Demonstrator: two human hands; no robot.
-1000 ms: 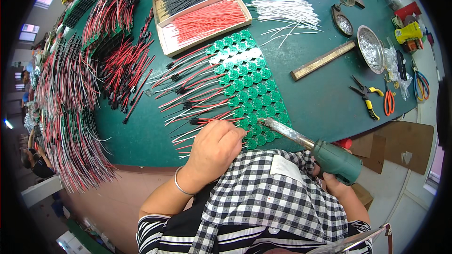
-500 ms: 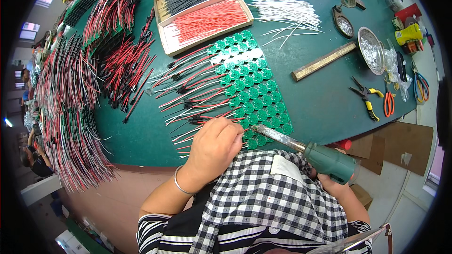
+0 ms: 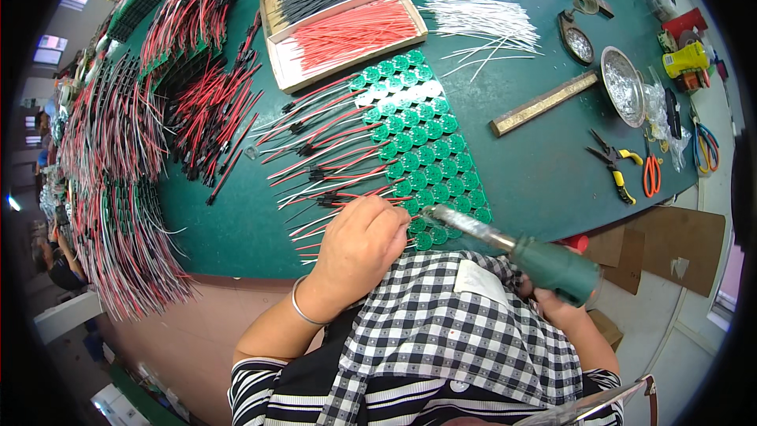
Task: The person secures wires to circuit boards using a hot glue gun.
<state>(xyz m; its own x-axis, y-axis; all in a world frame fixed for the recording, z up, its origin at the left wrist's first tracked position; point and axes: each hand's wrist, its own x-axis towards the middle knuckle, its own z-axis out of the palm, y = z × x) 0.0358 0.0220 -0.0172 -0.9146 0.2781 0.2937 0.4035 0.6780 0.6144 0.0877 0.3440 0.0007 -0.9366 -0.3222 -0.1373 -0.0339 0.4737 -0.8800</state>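
Observation:
A panel of round green circuit boards [image 3: 430, 146] lies on the table in front of me, with red, white and black wires [image 3: 323, 166] running out from its left side. At the panel's near left edge my left hand [image 3: 367, 233] is closed in a pinch on a thin wire, mostly hidden by the fingers. My right hand [image 3: 556, 308] grips the green handle of a soldering iron [image 3: 552, 270], partly behind it. The iron's metal shaft slants up leftward; its blurred tip is over the near boards, close to my left fingertips.
A carton [image 3: 315, 83] of red and black wires stands beyond the panel, with white wires [image 3: 481, 16] to its right. Bundled wired boards [image 3: 118, 142] are heaped at left. At right are a metal bar [image 3: 544, 104], a solder dish [image 3: 621, 85], cutters [image 3: 611, 164] and scissors [image 3: 651, 173].
The soldering iron has shifted slightly to the right and is blurred by motion, its tip a little higher off the boards. My left hand stays in place.

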